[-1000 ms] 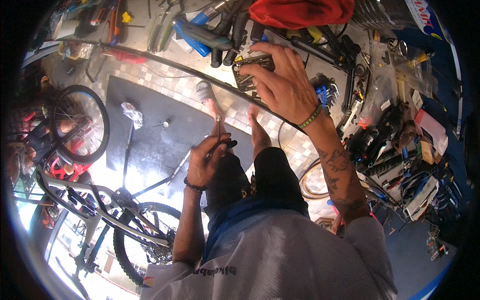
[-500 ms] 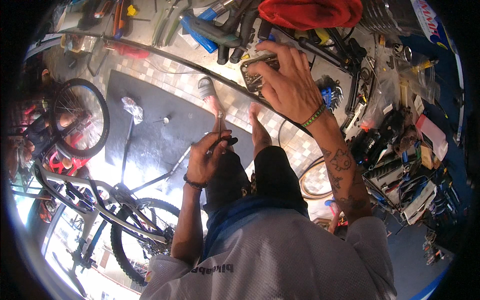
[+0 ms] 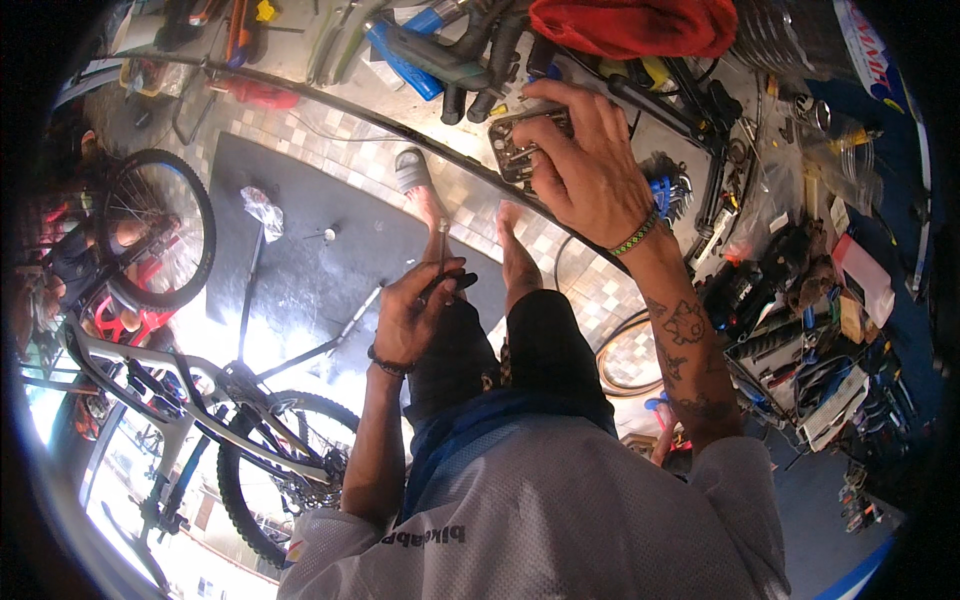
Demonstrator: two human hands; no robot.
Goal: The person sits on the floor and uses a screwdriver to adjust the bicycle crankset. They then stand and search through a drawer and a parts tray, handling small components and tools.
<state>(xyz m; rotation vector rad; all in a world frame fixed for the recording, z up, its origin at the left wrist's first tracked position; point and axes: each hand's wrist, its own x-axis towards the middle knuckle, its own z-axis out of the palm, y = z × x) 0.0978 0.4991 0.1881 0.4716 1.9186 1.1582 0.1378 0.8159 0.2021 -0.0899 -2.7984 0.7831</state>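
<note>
Checkered tiles border one dark mat beyond the hands. Well left of them stand two large bicycle wheels and one pale frame. The left hand grips one tool by its dark handle. Right of it, one open case of metal bits sits on the table, partly under the right hand, fingers half-spread; whether they pinch anything, I cannot tell. Compared with a second ago, case and right hand appear slightly farther right.

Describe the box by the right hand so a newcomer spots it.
Find the workbench across the top of the view. Near its edge, partly covered by the right hand, sits a dark box. Unlike the neighbouring red cloth, it holds jumbled metal pieces.
</note>
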